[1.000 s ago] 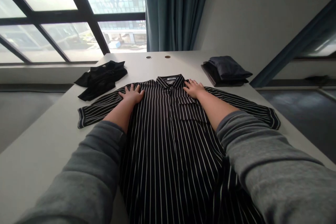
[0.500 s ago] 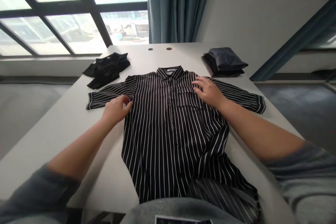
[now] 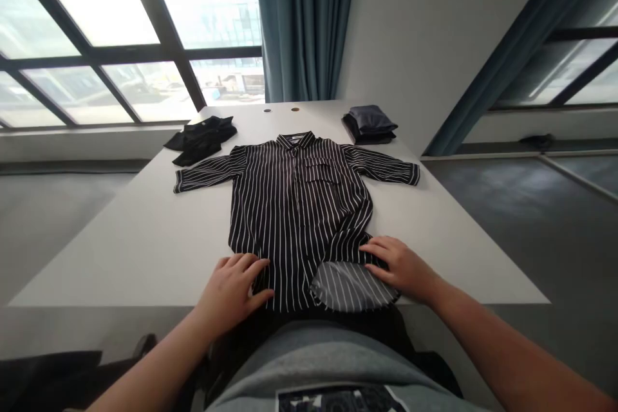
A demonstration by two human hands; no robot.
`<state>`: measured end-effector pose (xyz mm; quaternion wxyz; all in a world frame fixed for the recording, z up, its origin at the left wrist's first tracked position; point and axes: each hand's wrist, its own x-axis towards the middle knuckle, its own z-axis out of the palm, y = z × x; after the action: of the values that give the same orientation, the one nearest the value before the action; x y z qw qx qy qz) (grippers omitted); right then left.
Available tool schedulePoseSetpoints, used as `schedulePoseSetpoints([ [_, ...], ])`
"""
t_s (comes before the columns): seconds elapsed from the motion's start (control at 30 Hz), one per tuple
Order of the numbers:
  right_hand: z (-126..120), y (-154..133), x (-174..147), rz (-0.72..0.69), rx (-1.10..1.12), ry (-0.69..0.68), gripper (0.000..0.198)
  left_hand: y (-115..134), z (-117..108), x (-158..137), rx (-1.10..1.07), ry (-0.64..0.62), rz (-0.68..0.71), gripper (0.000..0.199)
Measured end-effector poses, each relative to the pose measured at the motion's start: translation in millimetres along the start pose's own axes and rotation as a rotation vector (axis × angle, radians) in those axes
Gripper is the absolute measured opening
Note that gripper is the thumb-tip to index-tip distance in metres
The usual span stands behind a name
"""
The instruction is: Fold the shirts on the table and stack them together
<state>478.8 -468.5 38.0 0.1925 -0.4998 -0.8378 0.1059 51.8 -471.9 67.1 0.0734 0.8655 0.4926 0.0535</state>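
Note:
A black shirt with white stripes [image 3: 290,219] lies front up, its collar away from me and both sleeves spread out. My left hand [image 3: 234,288] rests at the lower left side of the shirt, fingers and thumb apart. On the opposite side, my right hand [image 3: 403,267] touches the lower right edge with fingers stretched out. Beside it, a corner of the hem is turned over and shows the paler inner side of the cloth [image 3: 355,286]. Wrinkles run across the shirt's right side above that fold.
The shirt lies on a white table [image 3: 159,244], its hem at the near edge. A loose pile of black cloth [image 3: 203,138] lies at the back left. Folded dark garments [image 3: 371,123] are stacked at the back right. Behind stand a window and a blue curtain [image 3: 304,26].
Both hands have moved from the upper part of the shirt towards me, down to its lower sides. My view has drawn back, showing the table's near edge.

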Motion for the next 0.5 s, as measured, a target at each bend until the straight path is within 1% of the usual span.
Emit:
schedulePoseSetpoints([
  [0.03,0.1,-1.4,0.3,0.010,-0.038,0.023,0.029,5.4,1.9,0.4,0.026,0.002,-0.005,0.047],
  [0.1,-1.7,-2.8,-0.7,0.022,-0.094,0.059,0.022,11.5,6.1,-1.5,0.053,-0.019,-0.018,0.030],
  [0.13,-3.4,-3.0,-2.4,0.027,-0.112,0.080,0.020,11.9,8.1,-3.7,0.047,-0.033,-0.028,0.022],
  [0.17,-5.5,-3.3,-4.9,0.031,-0.122,0.101,0.018,10.4,9.7,-6.6,0.028,-0.035,-0.043,0.020],
  [0.23,-10.5,-3.8,-12.0,0.042,-0.130,0.152,0.018,2.6,10.6,-14.1,-0.028,0.013,-0.096,0.023],
  [0.37,-19.7,-2.4,-32.3,0.054,-0.131,0.226,0.020,-22.2,2.5,-32.4,-0.169,0.218,-0.244,0.020],
  [0.43,-22.2,1.5,-43.8,0.054,-0.156,0.245,0.021,-32.8,-1.4,-42.0,-0.244,0.273,-0.254,0.019],
  [0.5,-22.9,6.8,-54.7,0.055,-0.196,0.256,0.023,-39.7,-0.3,-51.1,-0.304,0.278,-0.197,0.021],
])
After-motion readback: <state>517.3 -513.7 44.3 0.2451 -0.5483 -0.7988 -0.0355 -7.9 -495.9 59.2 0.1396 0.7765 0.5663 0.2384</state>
